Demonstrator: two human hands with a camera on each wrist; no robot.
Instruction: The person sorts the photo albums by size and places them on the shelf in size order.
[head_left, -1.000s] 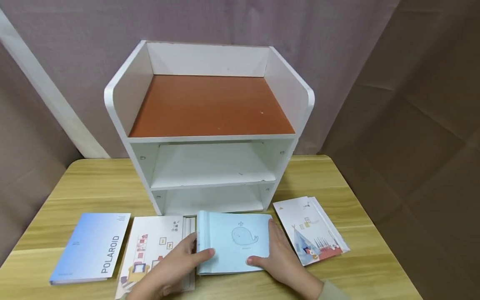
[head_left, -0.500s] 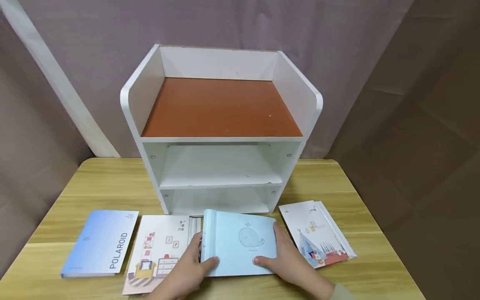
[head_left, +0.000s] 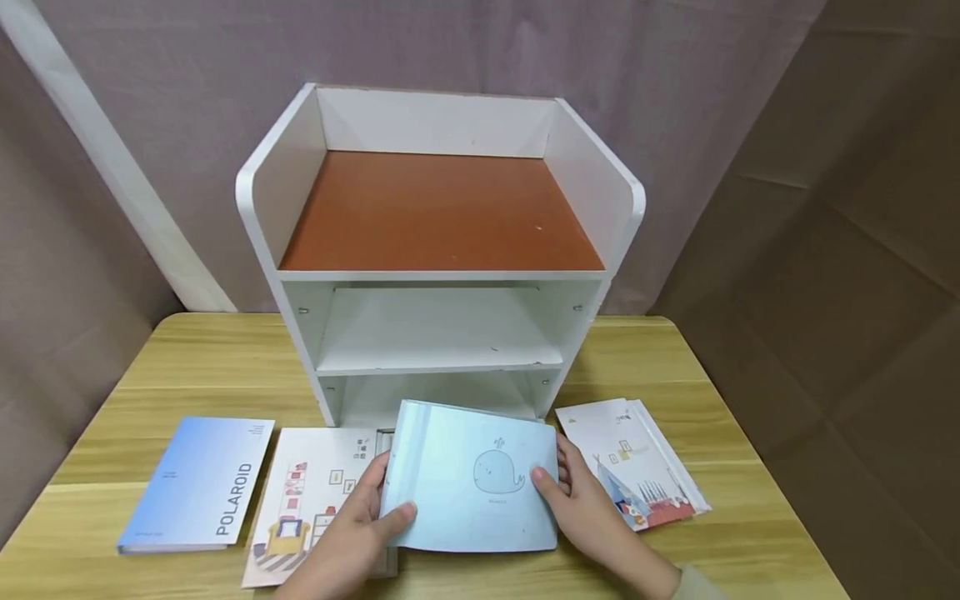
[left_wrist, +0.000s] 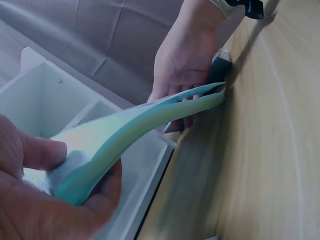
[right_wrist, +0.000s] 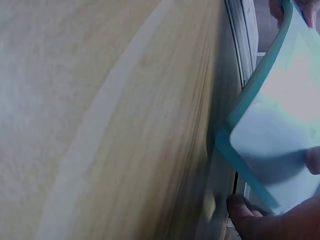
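Observation:
Both hands hold a light-blue album (head_left: 457, 492) with a whale drawn on its cover, in front of the shelf unit. My left hand (head_left: 352, 525) grips its left edge, thumb on the cover and fingers underneath. At the right edge my right hand (head_left: 588, 500) pinches it, thumb beside the whale's tail. In the left wrist view the album (left_wrist: 150, 116) is seen edge-on and bowed, over the tabletop, with the left hand (left_wrist: 55, 200) near and the right hand (left_wrist: 187, 60) beyond. The right wrist view shows the album's (right_wrist: 280, 115) corner close over the table.
A white shelf unit (head_left: 442, 276) with a brown top stands behind the album. On the wooden table (head_left: 217, 358), a blue POLAROID album (head_left: 198, 483) and a white illustrated album (head_left: 315, 467) lie left. Another white illustrated album (head_left: 622, 450) lies at the right, by the right hand.
The light-blue album's far edge has risen and it now tilts, overlapping the lowest shelf more. My right thumb has moved up from its lower edge to beside the whale's tail.

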